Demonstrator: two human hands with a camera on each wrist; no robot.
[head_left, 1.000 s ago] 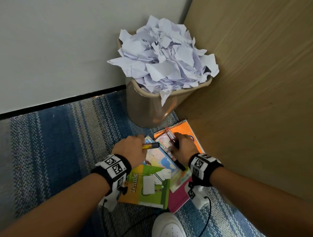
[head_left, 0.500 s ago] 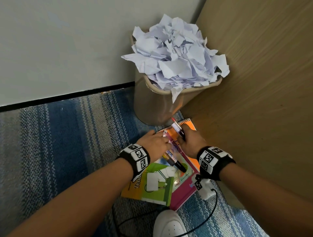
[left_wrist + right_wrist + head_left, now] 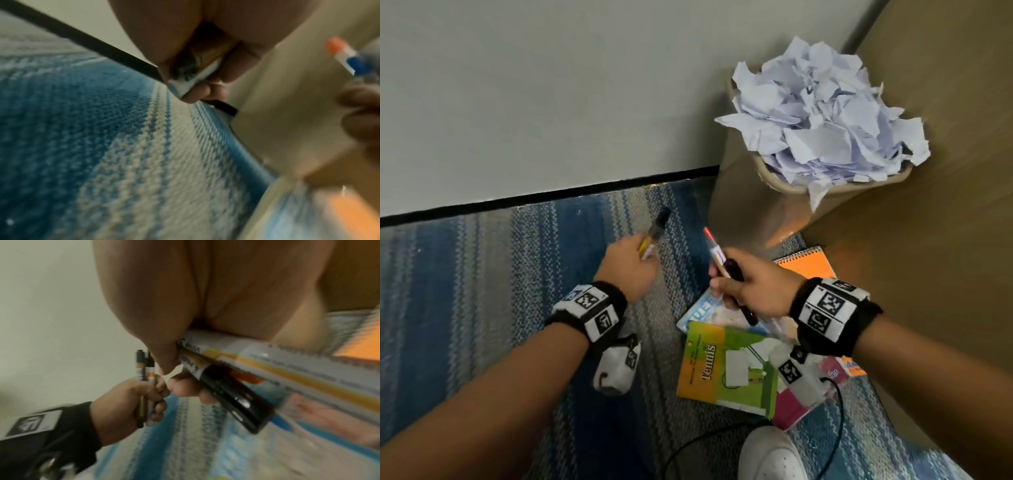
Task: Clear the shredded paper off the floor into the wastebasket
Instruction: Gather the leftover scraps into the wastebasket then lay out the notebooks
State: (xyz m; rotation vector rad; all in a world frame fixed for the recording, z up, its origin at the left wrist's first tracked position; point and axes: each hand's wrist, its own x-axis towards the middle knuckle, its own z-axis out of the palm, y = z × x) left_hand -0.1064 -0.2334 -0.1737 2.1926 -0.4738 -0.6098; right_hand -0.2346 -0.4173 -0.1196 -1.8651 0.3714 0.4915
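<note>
A tan wastebasket (image 3: 743, 209) stands in the corner, heaped over its rim with torn white paper (image 3: 822, 116). My left hand (image 3: 628, 265) is raised over the striped rug and grips two markers (image 3: 655, 233), black caps pointing up; the right wrist view shows the same markers (image 3: 145, 369) held upright in that hand (image 3: 123, 402). My right hand (image 3: 750, 286) grips several markers (image 3: 719, 260), a red-tipped one uppermost, just above the books. In the right wrist view, a black-capped marker (image 3: 226, 395) lies across its fingers. No loose paper shows on the rug.
A green "Tennis" book (image 3: 726, 366), a pink book (image 3: 791, 407) and an orange spiral notebook (image 3: 808, 265) lie on the blue striped rug (image 3: 482, 274). A wooden panel (image 3: 928, 240) stands to the right, a white wall (image 3: 551, 85) behind. A white shoe (image 3: 770, 455) and a black cable lie at the bottom.
Both hands have lifted off the books with markers in them. The left hand has swung left over the rug; the right hand has risen slightly. The head view has shifted left.
</note>
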